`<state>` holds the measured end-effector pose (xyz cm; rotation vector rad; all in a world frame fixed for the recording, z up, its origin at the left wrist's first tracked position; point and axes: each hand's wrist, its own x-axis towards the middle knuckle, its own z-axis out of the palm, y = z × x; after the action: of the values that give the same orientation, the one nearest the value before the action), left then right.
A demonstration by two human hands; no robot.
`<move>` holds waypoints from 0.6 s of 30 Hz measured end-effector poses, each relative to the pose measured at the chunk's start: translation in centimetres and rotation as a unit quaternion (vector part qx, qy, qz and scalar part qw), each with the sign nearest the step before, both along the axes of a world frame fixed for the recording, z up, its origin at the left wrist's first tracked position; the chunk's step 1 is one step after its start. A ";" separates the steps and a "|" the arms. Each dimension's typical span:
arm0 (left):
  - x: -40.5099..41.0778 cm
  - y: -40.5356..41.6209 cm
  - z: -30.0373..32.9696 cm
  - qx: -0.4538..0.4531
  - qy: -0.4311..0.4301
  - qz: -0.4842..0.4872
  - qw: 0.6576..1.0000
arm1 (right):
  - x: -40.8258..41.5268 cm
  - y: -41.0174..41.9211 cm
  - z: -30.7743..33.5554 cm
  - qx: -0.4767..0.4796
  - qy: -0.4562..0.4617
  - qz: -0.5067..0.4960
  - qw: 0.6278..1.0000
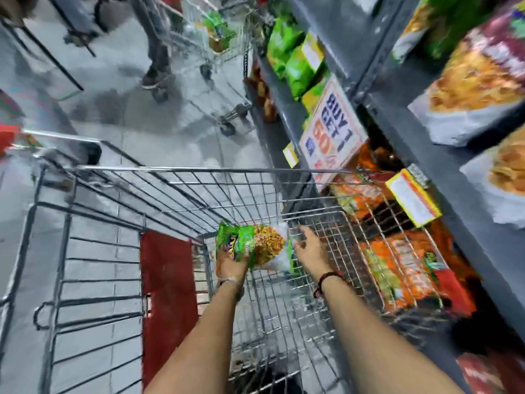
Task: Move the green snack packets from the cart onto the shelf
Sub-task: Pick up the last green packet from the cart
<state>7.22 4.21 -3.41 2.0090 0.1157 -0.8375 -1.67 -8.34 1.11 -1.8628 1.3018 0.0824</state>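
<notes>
While the left hand [231, 264] grips a crinkly green foil snack packet [251, 245] inside the wire cart [181, 191], the open right hand [311, 247] hovers just beside it; the grey metal shelf [287, 109] lies to their right.

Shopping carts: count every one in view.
2. One wire cart directly under the hands, one farther up the aisle beside the shelf. Others may be out of frame.

A white promotional sign [332, 129] hanging from the shelf edge [287, 115] read "BUY 1 GET 1", with a large orange "50" beneath. Print on the yellow price tags [413, 198] and packets was too blurred to read.
</notes>
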 end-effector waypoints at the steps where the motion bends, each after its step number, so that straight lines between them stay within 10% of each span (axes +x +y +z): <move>1: -0.2 -0.2 -1.3 -0.009 0.047 0.030 0.998 | 0.8 -0.4 -1.0 -0.001 0.015 0.019 1.000; 12: 0.7 -3.0 -10.6 -0.047 0.361 0.147 0.920 | 7.8 -3.6 -14.0 -0.126 0.157 0.373 0.906; 18: 0.3 -5.0 -13.1 -0.051 0.382 0.178 0.906 | 7.1 -4.0 -16.3 -0.128 0.193 0.400 0.887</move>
<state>7.56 -0.84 -16.50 1.3963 0.8393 -1.3055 5.44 -12.29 -15.20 -2.6065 0.7095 0.7816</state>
